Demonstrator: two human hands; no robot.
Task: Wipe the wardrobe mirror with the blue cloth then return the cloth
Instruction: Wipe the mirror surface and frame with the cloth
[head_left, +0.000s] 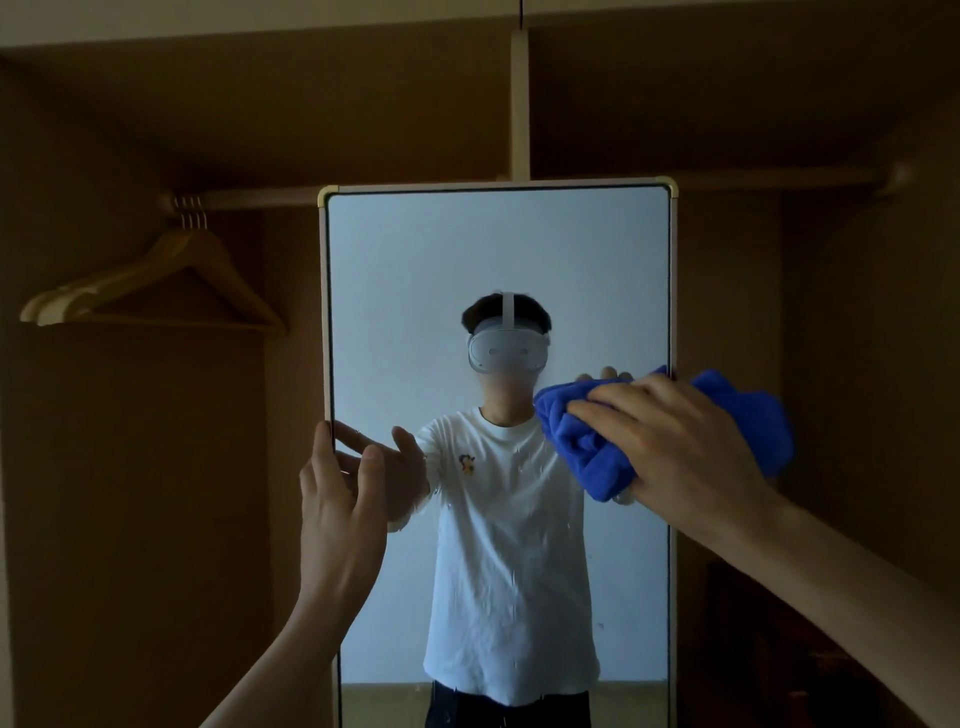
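My right grip (675, 441) is clamped on the bunched blue cloth (582, 452), pressing it to the mirror (493, 244) at its right edge, mid-height. Most of the tall, upright glass lies left of and below it. My left grip (337, 493), fingers apart, touches the left edge.
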